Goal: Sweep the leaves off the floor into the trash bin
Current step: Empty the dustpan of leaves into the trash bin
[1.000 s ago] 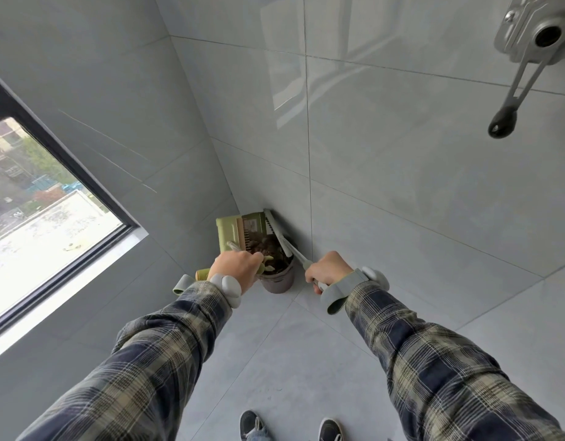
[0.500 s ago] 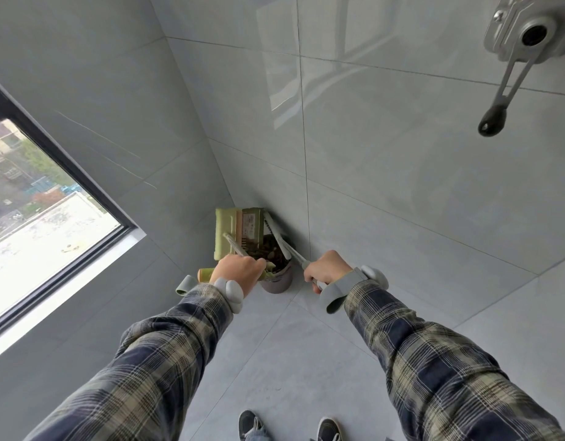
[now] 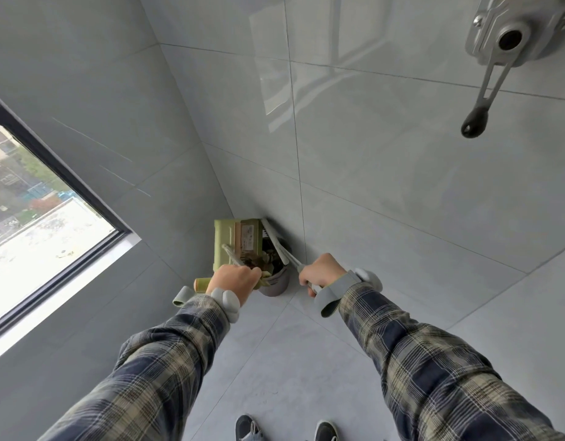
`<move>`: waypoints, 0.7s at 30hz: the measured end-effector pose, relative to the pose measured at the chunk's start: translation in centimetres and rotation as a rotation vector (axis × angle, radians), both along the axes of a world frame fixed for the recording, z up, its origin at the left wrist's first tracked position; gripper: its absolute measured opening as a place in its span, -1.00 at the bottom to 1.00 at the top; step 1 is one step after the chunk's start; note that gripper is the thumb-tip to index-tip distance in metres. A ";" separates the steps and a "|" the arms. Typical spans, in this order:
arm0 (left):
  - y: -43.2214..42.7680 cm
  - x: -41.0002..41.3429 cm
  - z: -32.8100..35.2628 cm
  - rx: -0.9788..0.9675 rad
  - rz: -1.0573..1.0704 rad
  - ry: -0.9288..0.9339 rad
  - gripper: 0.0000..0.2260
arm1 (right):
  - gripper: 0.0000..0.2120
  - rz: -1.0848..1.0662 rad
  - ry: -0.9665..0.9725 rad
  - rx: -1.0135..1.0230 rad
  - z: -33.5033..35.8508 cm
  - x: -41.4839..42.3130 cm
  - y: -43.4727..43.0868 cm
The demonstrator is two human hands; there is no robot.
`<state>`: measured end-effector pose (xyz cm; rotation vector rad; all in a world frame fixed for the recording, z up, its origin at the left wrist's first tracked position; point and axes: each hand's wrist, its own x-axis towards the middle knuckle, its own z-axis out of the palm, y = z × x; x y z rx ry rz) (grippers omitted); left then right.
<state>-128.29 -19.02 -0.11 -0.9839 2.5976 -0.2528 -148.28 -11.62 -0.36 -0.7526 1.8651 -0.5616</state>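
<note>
Head view: left hand (image 3: 235, 278) grips the dustpan (image 3: 225, 240), right hand (image 3: 321, 270) grips the brush (image 3: 279, 246), leaves (image 3: 258, 261) over the floor-corner bin (image 3: 276, 283); task seemingly nearly done.

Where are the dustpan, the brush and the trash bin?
dustpan (image 3: 225, 238), head view, its green back panel.
brush (image 3: 279, 246), head view, its white head.
trash bin (image 3: 277, 284), head view, its grey outer wall.

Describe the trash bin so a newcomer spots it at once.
Find the corner where tiled walls meet the floor. The trash bin stands there, between the left hand gripping the green dustpan and the right hand gripping the brush. It is the only round grey tub.
</note>
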 end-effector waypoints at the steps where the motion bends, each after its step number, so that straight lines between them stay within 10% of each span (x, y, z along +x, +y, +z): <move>1: -0.1 -0.1 0.0 0.007 0.013 0.015 -0.93 | -0.87 0.000 0.001 0.001 0.0 -0.2 0.0; 21: -0.9 -0.2 2.6 -0.061 -0.058 -0.055 -0.94 | -0.94 -0.056 -0.066 0.011 0.2 -0.1 0.3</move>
